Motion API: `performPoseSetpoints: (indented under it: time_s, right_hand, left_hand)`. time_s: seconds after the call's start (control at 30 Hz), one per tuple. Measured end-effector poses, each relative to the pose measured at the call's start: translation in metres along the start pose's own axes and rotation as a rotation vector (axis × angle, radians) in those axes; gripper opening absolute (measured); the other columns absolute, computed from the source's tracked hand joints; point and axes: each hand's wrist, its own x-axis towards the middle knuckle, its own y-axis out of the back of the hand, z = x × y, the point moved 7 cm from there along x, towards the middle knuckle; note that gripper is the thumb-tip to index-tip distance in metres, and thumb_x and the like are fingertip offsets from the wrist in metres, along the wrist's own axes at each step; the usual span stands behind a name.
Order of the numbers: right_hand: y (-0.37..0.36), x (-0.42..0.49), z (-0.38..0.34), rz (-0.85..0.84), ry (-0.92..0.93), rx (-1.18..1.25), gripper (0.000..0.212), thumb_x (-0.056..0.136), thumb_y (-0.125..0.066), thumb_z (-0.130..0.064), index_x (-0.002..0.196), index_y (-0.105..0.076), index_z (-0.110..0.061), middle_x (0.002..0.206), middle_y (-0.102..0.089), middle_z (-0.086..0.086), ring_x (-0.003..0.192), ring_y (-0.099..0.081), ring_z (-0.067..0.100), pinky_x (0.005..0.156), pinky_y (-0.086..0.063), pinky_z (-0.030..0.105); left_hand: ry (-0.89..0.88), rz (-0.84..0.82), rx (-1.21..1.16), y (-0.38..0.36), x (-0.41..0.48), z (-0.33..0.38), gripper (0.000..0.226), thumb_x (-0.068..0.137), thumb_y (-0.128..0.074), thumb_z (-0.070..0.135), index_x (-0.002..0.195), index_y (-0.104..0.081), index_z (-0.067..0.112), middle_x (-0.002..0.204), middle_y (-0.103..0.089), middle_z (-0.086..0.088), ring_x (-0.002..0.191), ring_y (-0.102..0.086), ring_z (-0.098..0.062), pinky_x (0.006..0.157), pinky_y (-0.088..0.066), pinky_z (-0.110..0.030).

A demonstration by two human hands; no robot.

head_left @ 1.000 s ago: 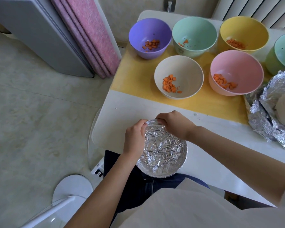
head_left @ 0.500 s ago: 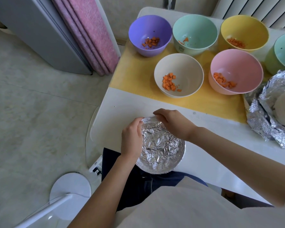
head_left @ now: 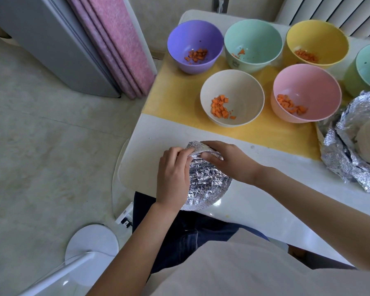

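We keep both hands on the foil-covered bowl (head_left: 208,184), which sits at the near edge of the tabletop (head_left: 254,201), close to its near left corner and partly overhanging our lap. Our left hand (head_left: 173,178) lies over the bowl's left side, fingers curled, pinching the foil at the far left of the rim. Our right hand (head_left: 229,160) comes in from the right, its fingers bent over the far rim and gripping the foil there.

Half a second ago the foil at the far rim lay flatter. Now it stands up in a raised fold between our two hands, and the left hand has slid further over the bowl, hiding more of its left side. The bowl itself has barely shifted.

Toward the far edge, a yellow mat (head_left: 175,99) carries the cream bowl (head_left: 241,86), pink bowl (head_left: 308,82), purple bowl (head_left: 192,35), mint bowl (head_left: 256,33) and yellow bowl (head_left: 316,35), all unmoved and all holding diced carrot. A second foil bundle (head_left: 346,163) rests at the right edge.
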Motion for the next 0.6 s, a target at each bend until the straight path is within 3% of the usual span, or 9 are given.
performPoseSetpoints:
  time_s: [0.1,0.23,0.33,0.5,0.6]
  right_hand:
    - [0.002,-0.001,-0.002,0.027,0.044,-0.017,0.04,0.096,-0.048,-0.032,0.13,-0.052,-0.013,0.127,-0.057,0.005,0.115,-0.053,0.017,0.092,-0.036,0.019]
    - [0.003,-0.006,-0.005,0.051,0.076,-0.044,0.041,0.096,-0.048,-0.032,0.133,-0.05,-0.015,0.121,-0.064,0.004,0.108,-0.059,0.021,0.09,-0.044,0.033]
    - [0.0,-0.008,-0.003,0.035,0.08,-0.134,0.044,0.097,-0.042,-0.032,0.137,-0.045,-0.015,0.115,-0.065,0.008,0.103,-0.06,0.026,0.083,-0.042,0.029]
    - [0.005,-0.01,-0.015,0.095,0.196,-0.217,0.037,0.098,-0.042,-0.019,0.131,-0.052,-0.005,0.126,-0.059,0.011,0.116,-0.055,0.029,0.098,-0.043,0.036]
    - [0.009,-0.009,-0.022,0.117,0.207,-0.261,0.034,0.095,-0.048,-0.01,0.128,-0.056,-0.005,0.117,-0.065,0.014,0.104,-0.062,0.034,0.086,-0.051,0.041]
  left_hand:
    - [-0.01,-0.02,-0.005,-0.001,0.002,-0.001,0.026,0.095,-0.042,0.013,0.108,-0.064,0.007,0.095,-0.054,-0.007,0.086,-0.05,-0.022,0.074,-0.045,-0.038]
    - [-0.019,-0.027,-0.024,-0.003,0.004,0.0,0.028,0.094,-0.04,0.011,0.109,-0.064,0.008,0.094,-0.053,-0.006,0.084,-0.051,-0.023,0.073,-0.046,-0.039]
    - [-0.027,-0.021,-0.023,-0.004,0.003,-0.001,0.028,0.094,-0.041,0.011,0.109,-0.064,0.008,0.092,-0.051,-0.005,0.082,-0.051,-0.023,0.072,-0.046,-0.039]
    - [-0.033,-0.008,0.008,-0.004,0.005,-0.001,0.026,0.094,-0.044,0.011,0.11,-0.065,0.008,0.084,-0.052,-0.007,0.08,-0.045,-0.02,0.072,-0.041,-0.034]
    - [-0.021,-0.012,0.013,-0.005,0.007,-0.002,0.026,0.094,-0.042,0.014,0.115,-0.057,0.009,0.087,-0.053,-0.007,0.083,-0.045,-0.019,0.076,-0.04,-0.032]
